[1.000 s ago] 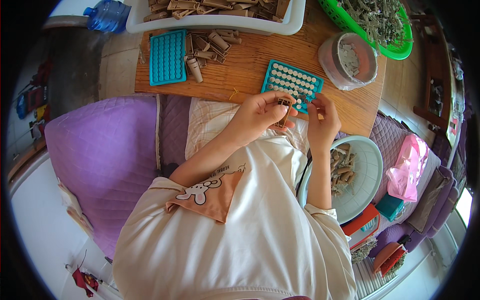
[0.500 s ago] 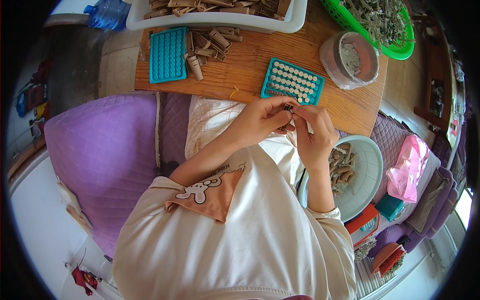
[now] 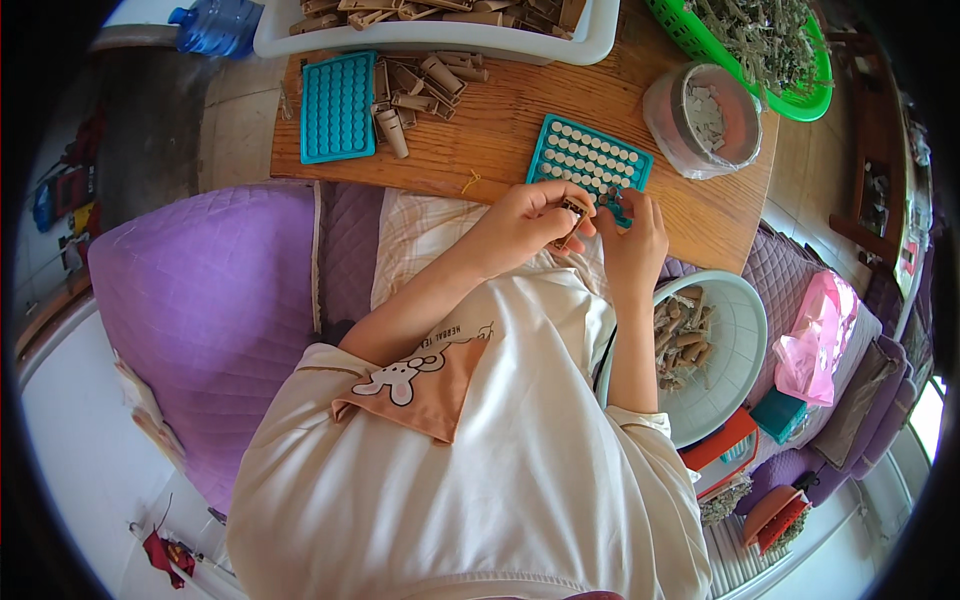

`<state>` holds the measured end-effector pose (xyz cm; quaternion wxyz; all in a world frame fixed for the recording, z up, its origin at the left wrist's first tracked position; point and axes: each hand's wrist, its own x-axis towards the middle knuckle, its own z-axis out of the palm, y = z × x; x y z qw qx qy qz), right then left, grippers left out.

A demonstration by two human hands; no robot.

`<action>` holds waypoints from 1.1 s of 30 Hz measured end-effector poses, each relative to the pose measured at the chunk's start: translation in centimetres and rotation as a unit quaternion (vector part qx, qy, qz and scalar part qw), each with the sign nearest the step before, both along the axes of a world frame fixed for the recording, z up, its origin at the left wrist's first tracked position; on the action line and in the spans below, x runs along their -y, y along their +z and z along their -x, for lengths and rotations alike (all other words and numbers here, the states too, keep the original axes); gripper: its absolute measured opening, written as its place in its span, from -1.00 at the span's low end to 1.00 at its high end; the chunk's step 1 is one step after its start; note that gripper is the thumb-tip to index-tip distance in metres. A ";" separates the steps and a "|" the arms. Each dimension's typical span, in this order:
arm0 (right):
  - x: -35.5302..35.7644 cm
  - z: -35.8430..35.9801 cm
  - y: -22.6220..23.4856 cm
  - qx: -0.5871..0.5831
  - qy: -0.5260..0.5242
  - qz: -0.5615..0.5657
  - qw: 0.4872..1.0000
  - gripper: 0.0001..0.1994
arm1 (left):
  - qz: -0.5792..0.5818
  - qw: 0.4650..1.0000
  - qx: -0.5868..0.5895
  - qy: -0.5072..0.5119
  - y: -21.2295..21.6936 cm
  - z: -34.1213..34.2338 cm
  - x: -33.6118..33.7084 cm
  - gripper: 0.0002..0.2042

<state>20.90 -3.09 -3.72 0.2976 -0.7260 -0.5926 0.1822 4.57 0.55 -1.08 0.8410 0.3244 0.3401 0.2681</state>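
small brown piece [image 3: 574, 208] btw left-hand fingers [image 3: 556, 196]

shirt: cream, short-sleeved | print: tan patch with white cartoon rabbit | forearms: bare

Your left hand [image 3: 520, 225] and right hand [image 3: 632, 235] met at the table edge [image 3: 500, 185], touching a small piece [image 3: 574, 210]. Just beyond them lay a filled tray [image 3: 590, 158]; a bowl [image 3: 735, 330] sat below your right hand.
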 end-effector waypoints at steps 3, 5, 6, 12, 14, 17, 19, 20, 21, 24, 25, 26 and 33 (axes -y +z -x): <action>0.1 0.5 -0.3 0.040 -0.004 -0.004 0.999 -0.80 | 0.009 1.000 0.005 0.000 0.0 0.0 -0.1 -0.80; 0.4 0.6 -0.5 0.044 -0.007 -0.009 0.999 -0.82 | 0.019 1.000 0.003 -0.002 0.1 0.2 -0.2 -0.80; 0.5 0.6 -0.6 0.064 -0.007 -0.003 0.998 -0.83 | 0.018 1.000 0.004 -0.001 0.2 0.2 -0.2 -0.80; 0.4 1.1 0.4 0.054 0.003 -0.032 0.998 -0.85 | 0.011 1.000 -0.005 0.014 0.3 0.7 -0.3 -0.79; 0.3 1.6 1.3 -0.019 -0.016 -0.033 0.999 -0.84 | 0.029 1.000 0.002 0.011 0.5 0.7 -0.2 -0.78; 0.4 2.1 2.9 -0.083 0.006 -0.152 0.985 -0.79 | 0.039 0.999 0.013 0.011 1.0 0.8 -0.1 -0.78; 0.2 2.6 4.3 -0.058 0.075 -0.214 0.972 -0.76 | 0.033 0.999 -0.003 0.000 1.4 0.8 -0.1 -0.77; 0.2 2.8 4.8 -0.055 0.091 -0.212 0.971 -0.75 | 0.027 0.999 -0.019 -0.010 1.6 0.8 -0.1 -0.77; 0.2 2.8 5.1 -0.055 0.091 -0.213 0.971 -0.75 | 0.026 0.999 -0.019 -0.010 1.7 0.8 0.0 -0.77; 0.2 2.8 5.4 -0.049 0.136 -0.180 0.973 -0.76 | -0.010 0.999 -0.030 -0.020 1.6 1.0 0.1 -0.77; 0.2 2.7 5.5 -0.044 0.153 -0.159 0.974 -0.78 | -0.023 0.998 -0.043 -0.029 1.4 1.1 0.3 -0.77; 0.2 2.6 5.6 -0.040 0.170 -0.139 0.975 -0.79 | -0.036 0.997 -0.056 -0.038 1.2 1.2 0.4 -0.76; -0.4 2.4 6.1 -0.062 0.253 0.010 0.965 -0.84 | -0.117 0.983 -0.118 -0.074 0.4 2.0 1.1 -0.75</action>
